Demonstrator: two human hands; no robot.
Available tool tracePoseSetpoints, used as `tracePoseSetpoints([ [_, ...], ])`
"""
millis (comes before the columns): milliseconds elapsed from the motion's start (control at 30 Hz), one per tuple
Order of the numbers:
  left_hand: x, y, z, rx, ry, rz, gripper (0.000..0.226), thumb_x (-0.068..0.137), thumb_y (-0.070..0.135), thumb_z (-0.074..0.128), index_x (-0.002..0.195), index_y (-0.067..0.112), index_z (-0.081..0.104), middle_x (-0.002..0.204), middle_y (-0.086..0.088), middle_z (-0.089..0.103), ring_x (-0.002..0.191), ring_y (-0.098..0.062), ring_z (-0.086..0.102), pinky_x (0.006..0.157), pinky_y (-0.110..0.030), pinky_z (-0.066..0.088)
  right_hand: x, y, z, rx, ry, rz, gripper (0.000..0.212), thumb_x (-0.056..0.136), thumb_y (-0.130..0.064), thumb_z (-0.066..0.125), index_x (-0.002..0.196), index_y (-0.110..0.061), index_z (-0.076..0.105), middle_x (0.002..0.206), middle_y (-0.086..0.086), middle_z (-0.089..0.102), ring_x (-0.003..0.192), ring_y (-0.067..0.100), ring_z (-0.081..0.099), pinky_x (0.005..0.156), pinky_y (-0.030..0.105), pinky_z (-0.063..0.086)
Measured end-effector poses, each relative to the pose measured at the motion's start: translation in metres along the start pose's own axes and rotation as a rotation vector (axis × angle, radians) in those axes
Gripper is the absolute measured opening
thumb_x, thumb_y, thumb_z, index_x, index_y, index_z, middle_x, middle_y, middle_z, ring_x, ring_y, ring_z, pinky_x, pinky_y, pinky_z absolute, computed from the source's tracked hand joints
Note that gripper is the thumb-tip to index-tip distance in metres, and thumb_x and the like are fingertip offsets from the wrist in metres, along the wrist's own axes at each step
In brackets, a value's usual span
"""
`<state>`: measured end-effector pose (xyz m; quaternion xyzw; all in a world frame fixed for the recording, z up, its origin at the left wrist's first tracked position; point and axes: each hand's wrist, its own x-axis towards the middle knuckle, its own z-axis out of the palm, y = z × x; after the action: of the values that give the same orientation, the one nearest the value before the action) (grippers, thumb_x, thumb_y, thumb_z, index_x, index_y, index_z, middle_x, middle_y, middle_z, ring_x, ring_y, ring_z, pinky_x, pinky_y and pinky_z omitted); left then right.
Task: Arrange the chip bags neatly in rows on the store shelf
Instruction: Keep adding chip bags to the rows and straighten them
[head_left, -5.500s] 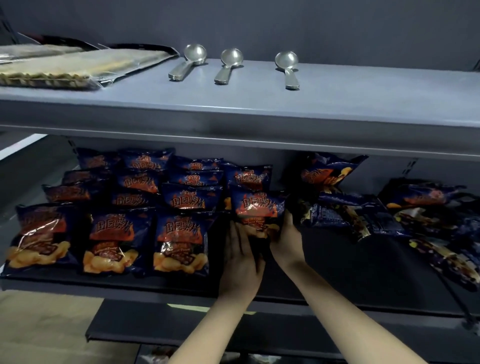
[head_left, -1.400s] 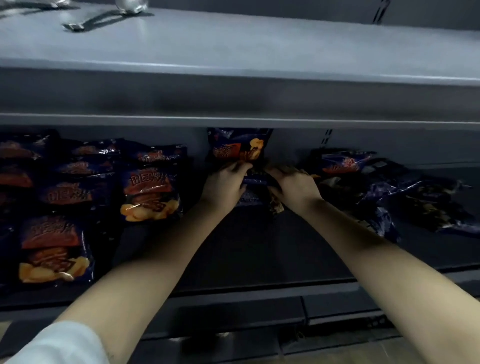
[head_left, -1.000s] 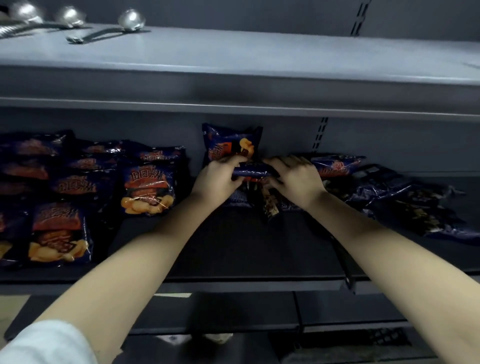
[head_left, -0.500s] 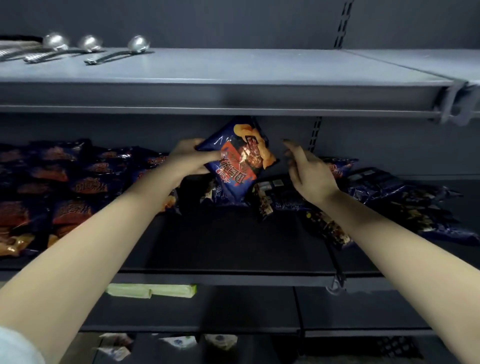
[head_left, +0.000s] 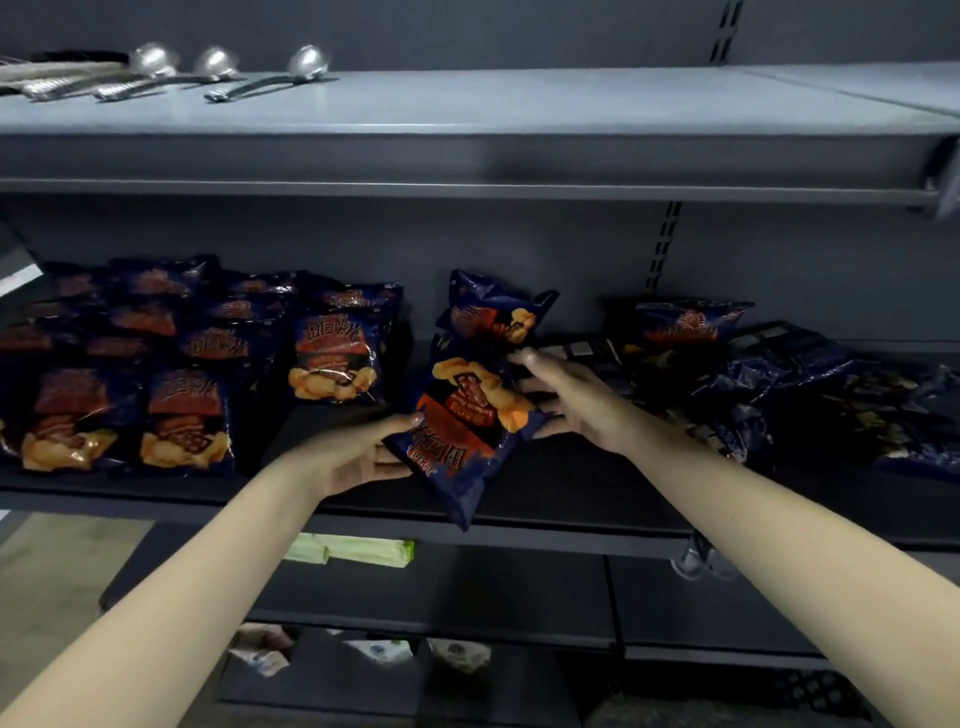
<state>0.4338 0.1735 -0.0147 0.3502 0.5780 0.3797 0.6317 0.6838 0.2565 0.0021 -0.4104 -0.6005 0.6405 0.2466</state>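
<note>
A dark blue chip bag (head_left: 467, 426) with orange print hangs upside down over the front of the dark middle shelf (head_left: 561, 493). My left hand (head_left: 353, 457) grips its lower left edge, thumb on top. My right hand (head_left: 571, 405) touches the bag's right edge with its fingers stretched out. Behind it another bag (head_left: 493, 317) leans against the back wall. Neat rows of the same bags (head_left: 182, 415) fill the shelf's left part. A loose heap of bags (head_left: 779, 374) lies on the right.
The grey upper shelf (head_left: 519, 104) overhangs the bags and carries three metal ladles (head_left: 260, 78) at its left. A green box (head_left: 358, 551) lies on the shelf below. Small packets (head_left: 384, 652) sit on the lowest level.
My left hand has brought the bag down and forward from the back wall to the shelf front. My right hand has come onto the bag's right edge. The view has shifted left.
</note>
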Motion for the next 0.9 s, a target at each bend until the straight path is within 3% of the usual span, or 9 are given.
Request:
tracePoseSetpoints([
  [67,-0.008,-0.001,-0.003,0.099,-0.096,-0.006,0.094,0.027,0.048,0.093,0.11,0.017,0.062,0.098,-0.004,0.073,0.085,-0.016,0.07,0.067,-0.026,0.057,0.002,0.001,0.006,-0.137,-0.102,0.061,0.07,0.075,-0.055,0.065,0.138,-0.036,0.04,0.125,0.0,0.058,0.106,0.026,0.062,0.084,0.037,0.052],
  [200,-0.022,0.007,-0.013,0.192,-0.168,0.028,0.093,0.032,0.058,0.089,0.111,0.018,0.062,0.105,-0.004,0.072,0.093,-0.016,0.068,0.077,-0.029,0.055,0.004,0.001,0.025,-0.147,-0.23,0.081,0.041,0.083,-0.02,0.069,0.119,-0.032,0.053,0.113,0.003,0.064,0.103,0.023,0.063,0.082,0.04,0.054],
  [300,-0.025,0.007,-0.03,-0.148,-0.126,0.151,0.088,0.031,0.059,0.089,0.108,0.023,0.063,0.101,-0.003,0.072,0.094,-0.019,0.069,0.077,-0.036,0.056,0.011,-0.006,0.036,0.054,-0.184,0.01,0.029,0.088,-0.011,0.062,0.115,-0.02,0.056,0.095,0.003,0.063,0.085,0.018,0.064,0.072,0.034,0.052],
  [400,-0.028,-0.001,-0.039,-0.452,-0.162,0.32,0.091,0.036,0.059,0.087,0.116,0.026,0.06,0.12,-0.001,0.065,0.113,-0.02,0.061,0.093,-0.042,0.05,0.017,-0.017,0.053,0.338,-0.155,-0.064,0.013,0.09,-0.005,0.056,0.094,-0.017,0.057,0.074,-0.002,0.065,0.07,0.012,0.066,0.071,0.035,0.055],
  [533,-0.023,-0.011,-0.022,-0.495,-0.123,0.441,0.082,0.038,0.05,0.091,0.109,0.028,0.057,0.114,0.002,0.066,0.108,-0.017,0.062,0.089,-0.039,0.053,0.023,-0.02,0.092,0.632,-0.135,-0.095,0.025,0.085,0.005,0.057,0.104,-0.011,0.061,0.098,0.009,0.07,0.09,0.022,0.068,0.079,0.038,0.056],
  [633,-0.017,-0.004,-0.019,-0.504,0.095,0.474,0.074,0.059,0.036,0.084,0.124,0.017,0.054,0.118,-0.01,0.066,0.108,-0.027,0.062,0.087,-0.041,0.053,0.028,-0.007,0.123,0.629,-0.129,-0.028,0.034,0.085,0.005,0.059,0.117,-0.006,0.058,0.114,0.015,0.065,0.099,0.026,0.065,0.084,0.037,0.055],
  [700,-0.015,0.005,-0.027,-0.49,0.211,0.463,0.058,0.075,0.023,0.071,0.128,0.013,0.051,0.121,-0.016,0.063,0.108,-0.031,0.062,0.092,-0.046,0.049,0.031,0.001,0.134,0.667,-0.103,0.018,0.03,0.086,-0.001,0.061,0.114,-0.01,0.059,0.11,0.012,0.067,0.101,0.025,0.064,0.087,0.038,0.053],
  [800,-0.016,0.018,-0.046,-0.348,0.328,0.434,0.029,0.083,0.011,0.063,0.111,0.016,0.058,0.109,-0.012,0.066,0.094,-0.024,0.065,0.088,-0.04,0.05,0.034,-0.003,0.13,0.699,-0.034,-0.016,0.022,0.089,-0.014,0.058,0.109,-0.023,0.06,0.108,0.003,0.068,0.099,0.02,0.064,0.085,0.036,0.052],
  [900,-0.019,0.027,-0.065,-0.098,0.346,0.429,0.023,0.084,0.007,0.062,0.098,0.024,0.058,0.097,-0.002,0.066,0.088,-0.016,0.062,0.078,-0.03,0.05,0.038,-0.015,0.112,0.591,0.025,-0.083,0.036,0.089,-0.018,0.058,0.123,-0.028,0.052,0.122,0.002,0.06,0.106,0.02,0.061,0.086,0.034,0.05],
])
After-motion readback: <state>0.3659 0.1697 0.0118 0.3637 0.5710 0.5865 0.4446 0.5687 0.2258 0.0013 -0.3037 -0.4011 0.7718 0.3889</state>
